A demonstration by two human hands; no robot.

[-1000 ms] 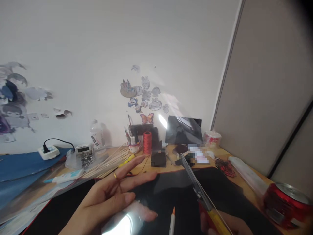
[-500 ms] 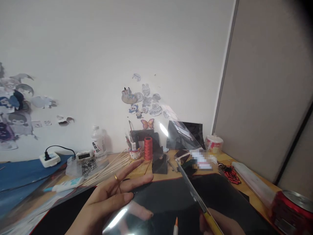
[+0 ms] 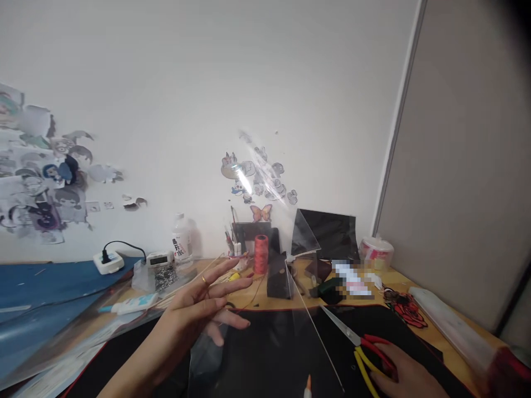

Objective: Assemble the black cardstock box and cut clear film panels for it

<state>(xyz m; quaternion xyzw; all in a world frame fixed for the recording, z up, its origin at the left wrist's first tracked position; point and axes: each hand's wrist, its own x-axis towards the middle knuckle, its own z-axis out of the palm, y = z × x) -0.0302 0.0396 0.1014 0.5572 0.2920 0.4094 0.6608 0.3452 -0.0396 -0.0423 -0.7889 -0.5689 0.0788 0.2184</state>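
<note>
My left hand (image 3: 186, 320) grips a clear plastic sheet (image 3: 265, 354) between its fingers, a ring on one of them. The sheet rises in front of the wall, bends, and catches bright reflections. A straight cut edge slants down toward the lower right. In my right hand (image 3: 402, 373) are scissors (image 3: 350, 334) with red and yellow handles. Their blades look closed, point toward the back left, and are apart from the sheet. A white pen with an orange tip (image 3: 308, 384) stands out at the bottom edge, below the sheet.
A black mat (image 3: 373, 320) covers the front of the wooden table. Behind it stand a red thread spool (image 3: 261, 254), a water bottle (image 3: 181, 240) and a black panel (image 3: 332, 232). A glue tube (image 3: 135, 304) lies left. At right are a long pale case (image 3: 452, 320) and a blurred red can (image 3: 512, 373).
The scissors have moved right, away from the sheet's edge, and now appear closed. The sheet's upper part has shifted left and split along a cut. The view has turned slightly left.
</note>
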